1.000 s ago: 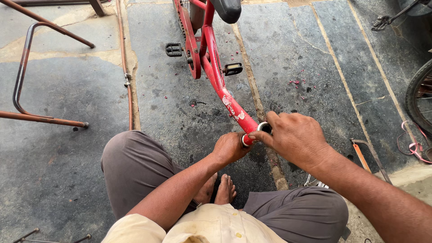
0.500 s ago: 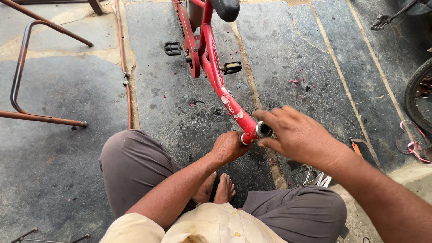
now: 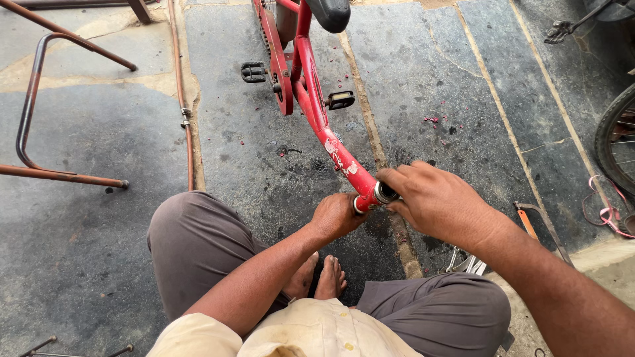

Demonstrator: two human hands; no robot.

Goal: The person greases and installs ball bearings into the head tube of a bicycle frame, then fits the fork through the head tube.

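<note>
Red bicycle frame (image 3: 311, 99) lying on the stone floor, long axis running from top centre of the frame down to just right of centre, ending in a short metal-ringed tube end (image 3: 382, 193). Tube end wedged between both hands. Left hand (image 3: 337, 215) just below and left of it, fingers curled around the underside of the red tube. Right hand (image 3: 440, 201) directly right of it, fingers pressed together and wrapped over the silver ring (fingertips hidden behind the tube, exact pinch impossible to tell). Both hands touching the frame, right one nearer the open end.

Worn white sticker patches (image 3: 337, 155) on the red tube, upper left of the hands, irregular and peeling. Black saddle (image 3: 329, 12) at top centre, black pedals (image 3: 253, 71) to either side. Rusty metal stand (image 3: 40, 99) at upper left. Wheel edge (image 3: 615, 135) at right.
</note>
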